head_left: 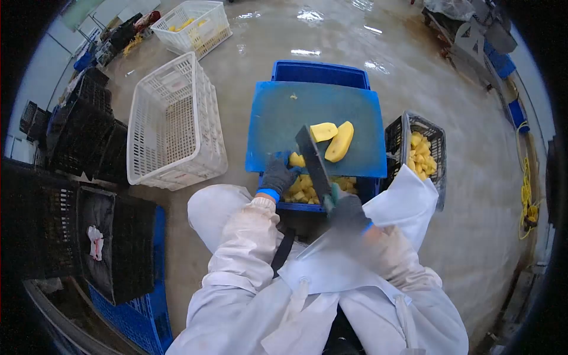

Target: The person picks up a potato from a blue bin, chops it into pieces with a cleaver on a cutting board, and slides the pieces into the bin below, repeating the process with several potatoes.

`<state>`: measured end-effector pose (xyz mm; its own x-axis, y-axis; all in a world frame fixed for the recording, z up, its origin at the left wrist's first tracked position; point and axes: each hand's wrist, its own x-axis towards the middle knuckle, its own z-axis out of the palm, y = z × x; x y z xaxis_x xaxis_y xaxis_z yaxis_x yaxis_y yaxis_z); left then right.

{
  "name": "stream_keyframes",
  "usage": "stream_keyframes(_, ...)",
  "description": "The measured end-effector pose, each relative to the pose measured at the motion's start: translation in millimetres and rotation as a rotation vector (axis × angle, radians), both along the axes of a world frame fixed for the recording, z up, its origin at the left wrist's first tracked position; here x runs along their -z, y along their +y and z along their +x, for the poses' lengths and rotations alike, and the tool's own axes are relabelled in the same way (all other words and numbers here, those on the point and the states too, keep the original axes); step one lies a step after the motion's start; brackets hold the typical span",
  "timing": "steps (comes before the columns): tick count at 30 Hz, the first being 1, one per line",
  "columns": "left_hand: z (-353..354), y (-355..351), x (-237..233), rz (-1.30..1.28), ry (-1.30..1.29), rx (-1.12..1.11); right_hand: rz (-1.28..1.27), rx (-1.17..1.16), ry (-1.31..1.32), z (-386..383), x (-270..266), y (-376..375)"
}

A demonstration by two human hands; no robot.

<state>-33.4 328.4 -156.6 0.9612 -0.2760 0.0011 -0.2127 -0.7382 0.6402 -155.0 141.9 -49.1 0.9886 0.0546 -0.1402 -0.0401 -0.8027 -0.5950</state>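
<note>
The empty white basket (177,118) stands on the floor to the left, apart from the cutting. In the middle a blue crate (319,74) carries a blue cutting board (278,118). To the right, a black basket (396,136) holds a shallow heap of yellow cubes (421,155).

The work looks to be partway through. Diced pieces (302,189) already lie in the crate below the board's near edge. Two large yellow halves (340,142) lie uncut toward the far right of the board (what kind of produce they are is not clear).

The right hand (346,210) is clenched on the handle of a knife (313,163), whose blade is angled across the board's near edge. The left hand (277,176) has its gloved fingers bent against a small yellow chunk (296,160) at that same edge, just left of the blade. I cannot tell whether they pinch it or only steady it.

The right hand is blurred, so the grip is judged from its shape. The board hides most of the crate's inside, so how full it is cannot be seen. A far white basket (192,26) holds something yellow, too small to make out, and the dark lens rim cuts off the dark crates at the left.
</note>
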Motion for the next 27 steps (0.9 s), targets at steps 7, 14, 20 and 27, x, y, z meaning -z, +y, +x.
stream_keyframes(7,15.8,-40.9,-32.6,0.245,-0.136,0.068,0.169,0.078,0.000,-22.6,4.1,-43.2)
stream_keyframes(14,61.0,14.1,2.7,-0.557,0.428,0.145,-0.060,-0.082,-0.082,-22.9,-18.2,-54.7)
stream_keyframes(20,63.7,55.1,-8.2,-0.948,0.799,-0.132,-0.478,-0.378,-0.142,-9.0,-47.0,-82.9)
stream_keyframes(27,84.1,38.4,22.7,-0.421,0.426,0.011,-0.476,-0.389,-0.166,-13.8,-58.2,-101.2)
